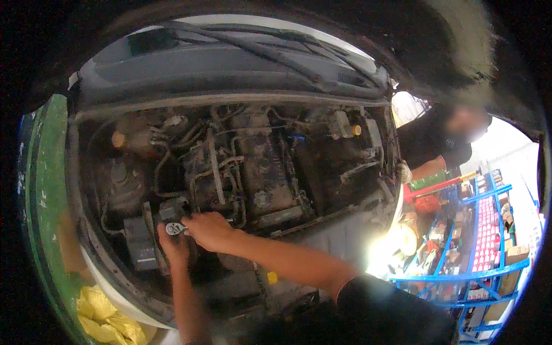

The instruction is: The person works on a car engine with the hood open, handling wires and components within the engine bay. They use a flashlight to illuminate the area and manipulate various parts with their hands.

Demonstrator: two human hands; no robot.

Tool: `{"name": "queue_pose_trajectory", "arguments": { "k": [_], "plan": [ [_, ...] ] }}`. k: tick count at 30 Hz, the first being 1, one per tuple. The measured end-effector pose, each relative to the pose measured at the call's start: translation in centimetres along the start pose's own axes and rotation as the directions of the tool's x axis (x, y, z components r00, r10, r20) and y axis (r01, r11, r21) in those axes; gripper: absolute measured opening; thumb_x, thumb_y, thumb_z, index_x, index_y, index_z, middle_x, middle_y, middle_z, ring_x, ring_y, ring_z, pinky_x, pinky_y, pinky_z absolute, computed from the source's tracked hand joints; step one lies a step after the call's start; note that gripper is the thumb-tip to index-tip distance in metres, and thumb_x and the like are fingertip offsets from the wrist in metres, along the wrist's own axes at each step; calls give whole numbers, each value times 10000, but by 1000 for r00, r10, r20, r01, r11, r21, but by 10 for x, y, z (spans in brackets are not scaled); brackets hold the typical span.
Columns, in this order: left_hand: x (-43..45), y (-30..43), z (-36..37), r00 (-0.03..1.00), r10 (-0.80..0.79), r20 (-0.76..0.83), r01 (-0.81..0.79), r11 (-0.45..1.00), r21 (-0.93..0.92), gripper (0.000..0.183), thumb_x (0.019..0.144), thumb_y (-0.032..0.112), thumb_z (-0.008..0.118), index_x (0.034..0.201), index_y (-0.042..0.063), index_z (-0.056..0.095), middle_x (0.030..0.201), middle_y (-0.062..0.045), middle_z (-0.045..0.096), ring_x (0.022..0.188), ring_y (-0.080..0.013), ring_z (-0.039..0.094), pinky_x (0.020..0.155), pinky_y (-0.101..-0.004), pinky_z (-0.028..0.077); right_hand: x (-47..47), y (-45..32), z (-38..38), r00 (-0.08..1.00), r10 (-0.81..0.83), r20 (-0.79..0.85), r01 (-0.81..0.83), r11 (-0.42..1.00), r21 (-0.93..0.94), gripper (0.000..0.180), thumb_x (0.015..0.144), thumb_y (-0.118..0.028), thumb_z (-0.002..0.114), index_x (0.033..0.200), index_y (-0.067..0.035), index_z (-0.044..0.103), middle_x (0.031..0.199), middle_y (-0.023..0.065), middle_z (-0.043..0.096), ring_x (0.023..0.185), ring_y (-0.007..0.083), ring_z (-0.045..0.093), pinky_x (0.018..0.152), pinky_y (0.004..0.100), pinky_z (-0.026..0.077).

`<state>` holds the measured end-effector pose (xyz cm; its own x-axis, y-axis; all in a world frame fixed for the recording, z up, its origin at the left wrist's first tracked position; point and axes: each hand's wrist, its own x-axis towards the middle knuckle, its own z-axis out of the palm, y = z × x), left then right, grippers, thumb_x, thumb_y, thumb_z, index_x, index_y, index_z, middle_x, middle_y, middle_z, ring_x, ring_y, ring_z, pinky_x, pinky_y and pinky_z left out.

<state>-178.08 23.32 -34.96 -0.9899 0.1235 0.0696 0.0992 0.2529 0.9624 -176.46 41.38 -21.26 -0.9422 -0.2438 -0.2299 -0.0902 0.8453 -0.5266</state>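
Note:
Both of my hands are over the engine bay of a vehicle, near its left front part. My right hand (211,230) grips a ratchet wrench (174,228), whose round chrome head points to the left. My left hand (173,248) is at the ratchet's head, with its fingers around or just below it; what they hold underneath is hidden. A car battery (141,246) lies just left of my left hand. Behind the hands is a small dark box (172,208). The dusty engine (265,172) fills the middle of the bay.
Wiper arms (258,49) cross the far edge of the bay. At the right a co-worker (427,142) in dark clothing leans by the fender. Beyond are blue shelves (457,276) with boxes and a bright lamp (384,254). A yellow sack (108,319) lies at the lower left.

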Motion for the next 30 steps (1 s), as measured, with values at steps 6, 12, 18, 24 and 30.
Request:
{"name": "queue_pose_trajectory", "arguments": {
  "k": [6,12,18,24,30],
  "plan": [
    [-4,-2,4,964,-241,-111,137,810,-570,116,971,124,524,1061,57,557,1049,-46,563,978,-213,575,905,-341,472,11,-10,12,992,93,90,-105,984,142,285,980,-262,591,1163,-45,625,1026,256,686,968,440,663,827,540,525],
    [21,23,-4,984,151,94,-161,981,107,229,810,-16,697,1018,33,615,1011,-181,600,951,-376,607,808,-414,502,-6,-24,21,982,183,42,-178,838,516,372,993,-290,633,1204,10,567,1004,206,679,857,359,705,764,492,559],
    [18,50,1,967,240,88,-249,960,125,271,848,57,752,1080,-14,631,1069,-211,607,1005,-444,586,820,-454,503,5,14,-29,993,-118,-29,84,840,-536,241,933,-177,630,1099,-3,616,951,167,641,948,384,669,743,477,567],
    [23,25,16,952,307,16,-305,935,181,298,822,61,755,1042,-20,571,1016,-230,560,968,-471,539,797,-490,460,4,-12,-12,836,341,430,-535,682,498,245,949,-140,614,1134,3,545,879,194,660,845,364,706,714,451,583],
    [22,26,10,982,190,-6,-184,957,224,489,762,76,808,1147,-11,520,1109,-251,533,1067,-472,512,883,-481,446,35,34,-39,948,-314,60,300,811,-503,266,903,-92,586,1157,-13,600,1077,230,684,996,384,680,857,500,552]
  ]
}}
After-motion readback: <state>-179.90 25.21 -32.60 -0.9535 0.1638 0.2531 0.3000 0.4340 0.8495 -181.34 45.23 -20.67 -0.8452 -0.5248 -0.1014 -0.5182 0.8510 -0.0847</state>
